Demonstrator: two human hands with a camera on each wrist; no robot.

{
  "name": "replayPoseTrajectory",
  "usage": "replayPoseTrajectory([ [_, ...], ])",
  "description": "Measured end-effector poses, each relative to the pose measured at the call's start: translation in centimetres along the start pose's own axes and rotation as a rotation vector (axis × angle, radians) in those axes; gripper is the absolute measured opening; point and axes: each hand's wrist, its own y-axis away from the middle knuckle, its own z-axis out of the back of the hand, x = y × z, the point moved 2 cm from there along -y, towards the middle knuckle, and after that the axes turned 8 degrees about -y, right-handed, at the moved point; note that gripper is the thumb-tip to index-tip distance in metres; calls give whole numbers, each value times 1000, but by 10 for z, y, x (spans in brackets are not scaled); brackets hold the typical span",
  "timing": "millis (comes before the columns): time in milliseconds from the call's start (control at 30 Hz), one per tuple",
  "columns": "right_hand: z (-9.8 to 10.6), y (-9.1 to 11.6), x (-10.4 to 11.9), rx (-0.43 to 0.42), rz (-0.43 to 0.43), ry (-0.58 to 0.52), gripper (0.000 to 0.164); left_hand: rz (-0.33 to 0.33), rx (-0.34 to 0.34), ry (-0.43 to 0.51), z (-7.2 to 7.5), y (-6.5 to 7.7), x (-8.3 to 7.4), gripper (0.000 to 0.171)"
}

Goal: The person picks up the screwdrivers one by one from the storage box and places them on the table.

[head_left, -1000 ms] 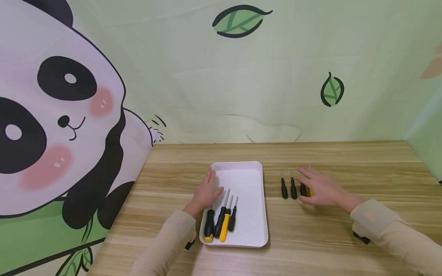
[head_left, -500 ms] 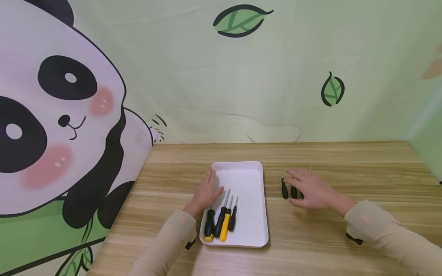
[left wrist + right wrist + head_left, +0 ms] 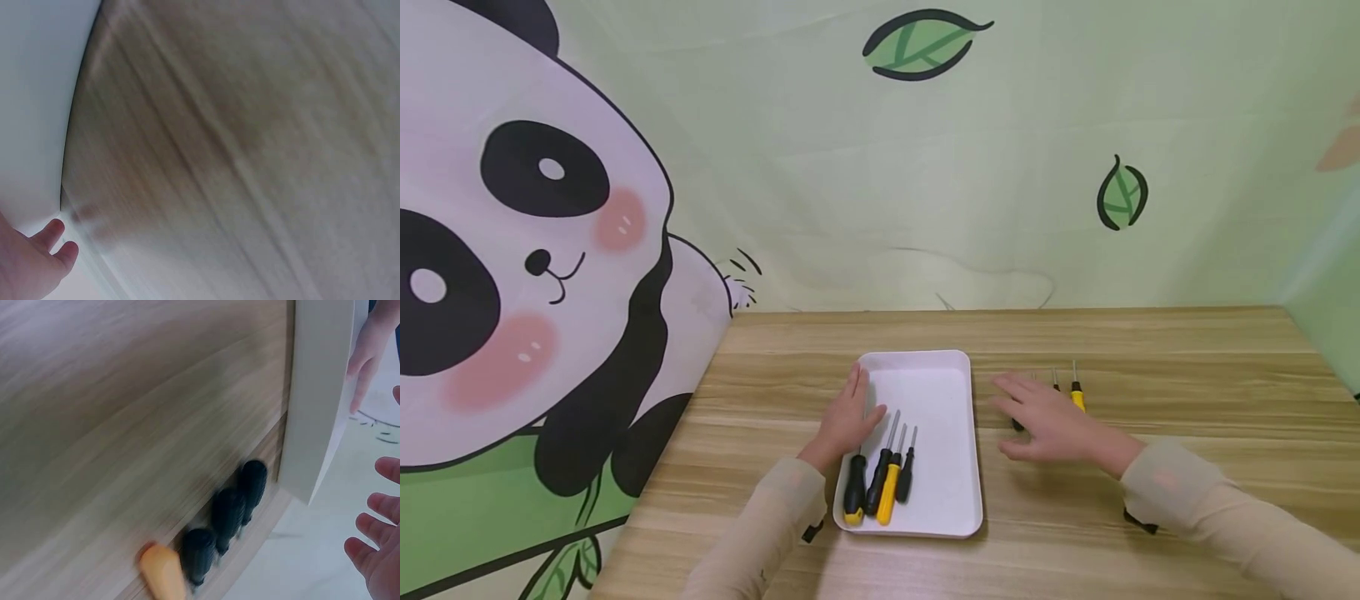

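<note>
A white tray [image 3: 936, 383] lies on the table, holding black screwdrivers [image 3: 905, 479] and a yellow-handled one [image 3: 887, 497] at its near left. My left hand [image 3: 844, 421] rests at the tray's left rim, fingers straight, thumb over the inner side. To the right of the tray, my right hand [image 3: 1052, 421], slightly blurred, hovers with spread fingers over a row of smaller screwdrivers and holds nothing. It partly hides them in the head view; the right wrist view shows three black handles [image 3: 227, 515] and a yellow one [image 3: 164, 572] side by side.
The wood-grain table [image 3: 805, 333] ends at a pale green wall cloth [image 3: 1000, 167] printed with a panda and leaves. The tray's raised side wall [image 3: 315, 394] stands between the two hands in the right wrist view.
My right hand has moved left along the row of screwdrivers, uncovering the yellow one and covering the leftmost black ones. The left hand, the tray and its screwdrivers have stayed put.
</note>
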Motion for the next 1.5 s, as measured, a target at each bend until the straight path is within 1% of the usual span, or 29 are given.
replayPoseTrajectory([
  [167,-4,-6,8,41,-24,-43,54,-7,-1,-5,0,-1,0,74],
  [333,-8,-11,14,51,-12,-62,53,-10,1,-1,0,0,0,74],
  [467,-12,-15,19,50,-4,-73,54,-9,4,-1,0,0,0,74],
  [667,-18,-21,25,95,-5,-58,56,-1,-2,-6,1,-1,-1,73],
  [833,-22,-26,33,115,-4,-56,57,5,-2,-8,1,-1,-1,74],
  [1067,-29,-31,44,164,-34,-99,57,2,-2,-8,1,0,-2,73],
  [1167,-35,-33,47,170,-31,-104,57,0,-5,-10,1,1,-2,73],
  [1367,-44,-37,52,157,-11,-99,57,11,-4,-13,0,0,-3,74],
  [1500,-49,-40,57,178,-18,-96,57,21,3,-8,1,-1,-2,74],
])
